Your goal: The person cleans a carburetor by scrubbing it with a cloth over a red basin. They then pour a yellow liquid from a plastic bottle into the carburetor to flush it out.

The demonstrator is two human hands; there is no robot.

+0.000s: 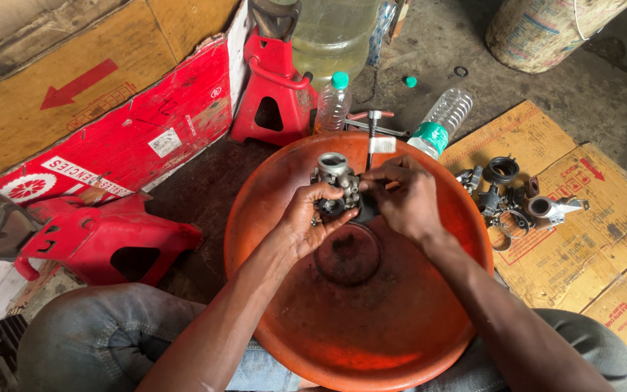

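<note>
Left hand [312,218] cups a small grey metal carburettor [337,181] from below, fingers wrapped round its lower body, round throat facing up. Right hand [400,194] is closed in a pinch on the carburettor's right side, fingertips [369,176] pressed against it beside a dark part there; whether they grip a screw or a small piece, I cannot tell. Both hands hold the part in the air over a big orange plastic basin [270,239], just above the basin's round centre dimple, which carries dark grime. Reads as mid-strip or mid-clean of the carburettor body: one hand is the clamp, the other works a fitting. By my judgement the next move needs a steady left grip and fine turning or pulling from the right fingertips, kept over the basin so anything loose drops inside. At the basin's far rim lies a screwdriver [373,131]. Past that: a small bottle with a green cap [334,101], a clear bottle lying down [440,120], a red jack stand [273,87]. More metal and rubber parts [517,199] sit on flattened cardboard [604,254] to the right. A second red stand [103,236] lies on the left.
</note>
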